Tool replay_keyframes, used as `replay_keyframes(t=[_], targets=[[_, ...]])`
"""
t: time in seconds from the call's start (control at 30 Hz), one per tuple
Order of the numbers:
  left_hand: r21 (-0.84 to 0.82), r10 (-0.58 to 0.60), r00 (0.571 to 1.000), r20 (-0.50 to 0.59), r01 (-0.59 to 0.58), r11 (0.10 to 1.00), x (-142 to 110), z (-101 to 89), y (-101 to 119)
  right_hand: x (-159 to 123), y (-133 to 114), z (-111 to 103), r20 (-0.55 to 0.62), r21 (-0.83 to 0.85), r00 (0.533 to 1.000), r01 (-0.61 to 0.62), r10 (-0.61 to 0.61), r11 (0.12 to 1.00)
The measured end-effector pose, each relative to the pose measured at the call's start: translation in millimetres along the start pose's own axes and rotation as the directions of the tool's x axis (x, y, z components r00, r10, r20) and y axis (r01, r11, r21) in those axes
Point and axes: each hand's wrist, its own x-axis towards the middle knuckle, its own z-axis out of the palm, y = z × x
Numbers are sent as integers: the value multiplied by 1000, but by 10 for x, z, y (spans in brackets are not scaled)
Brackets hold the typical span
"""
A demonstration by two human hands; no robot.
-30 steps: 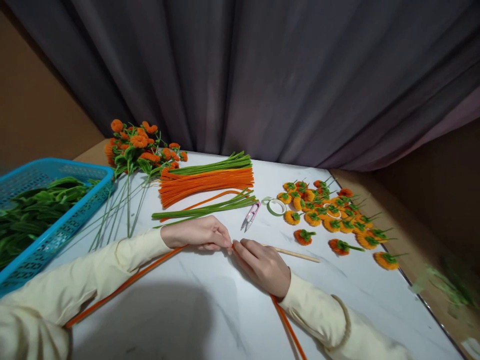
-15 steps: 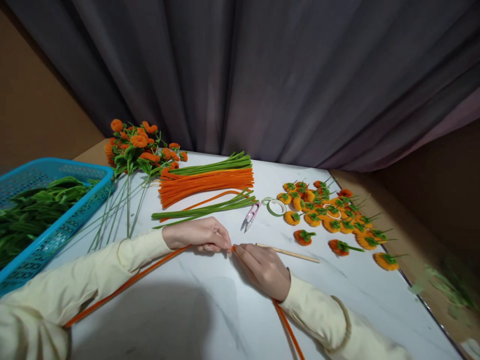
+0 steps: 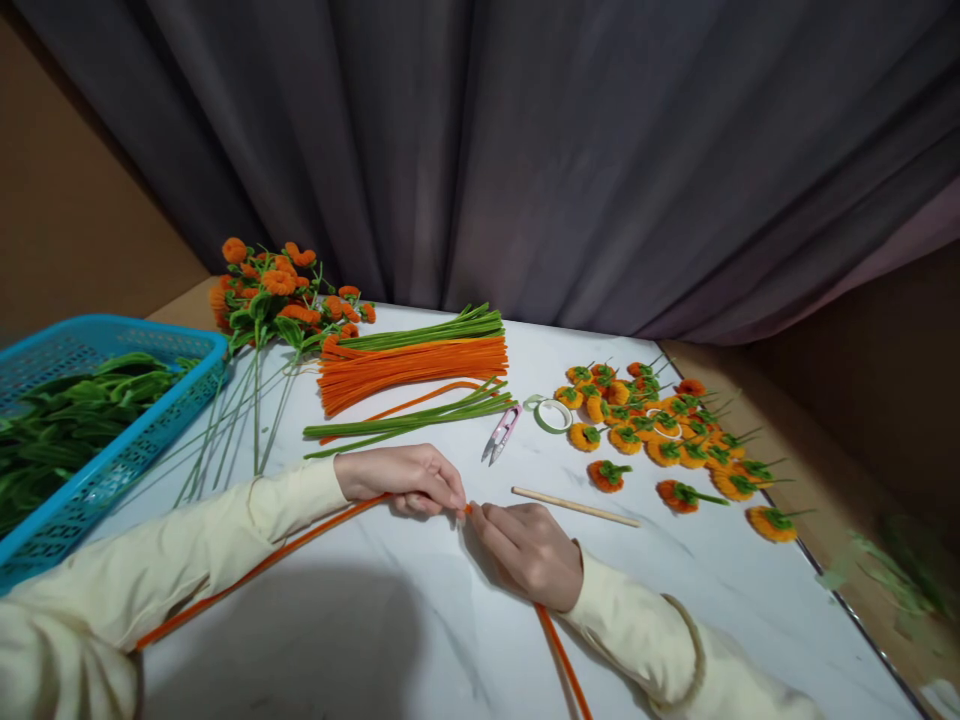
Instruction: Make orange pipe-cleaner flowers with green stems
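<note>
Orange pipe cleaners (image 3: pixel 262 568) run out from under both hands, one length toward the lower left and another toward the bottom right. My left hand (image 3: pixel 409 480) pinches them with thumb and forefinger. Just to its right, my right hand (image 3: pixel 529 550) is closed on the same orange pipe cleaners, its fingertips almost meeting the left ones. A small orange bit shows between the fingertips; the rest there is hidden by the fingers. Close behind my right hand lies a thin wooden stick (image 3: pixel 577 507). Pink-handled thread snips (image 3: pixel 501 434) rest farther back.
Bundles of orange pipe cleaners (image 3: pixel 420 370) and green pipe cleaners (image 3: pixel 427 411) lie at the back. A blue basket (image 3: pixel 150 425) of green leaves stands left, near stemmed orange flowers (image 3: pixel 279 283). Several flower heads (image 3: pixel 664 452) and a tape roll (image 3: pixel 553 415) are on the right.
Both hands have shifted slightly downward, still pinching close together. The orange length below my right hand has swung a little to the left. The other things have stayed put.
</note>
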Motion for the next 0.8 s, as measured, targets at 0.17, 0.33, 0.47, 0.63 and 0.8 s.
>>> replay_keyframes(t=[0.17,0.33,0.47,0.63,0.8], targets=[[35,29,997,71,-31,999,-12,-22,-12,45,-6,-8,34,291,978,-207,206,934],[49,47,995,92,-52,997,-19,-31,-21,130,12,-33,247,544,870,-488,426,682],[56,42,993,109,-48,997,-8,-32,-24,138,30,-32,266,556,869,-492,418,670],[90,44,991,130,-56,994,-3,-21,-18,129,19,-29,219,528,907,-420,360,738],[114,63,984,168,-83,990,4,-9,-23,105,-1,8,226,473,927,-374,301,797]])
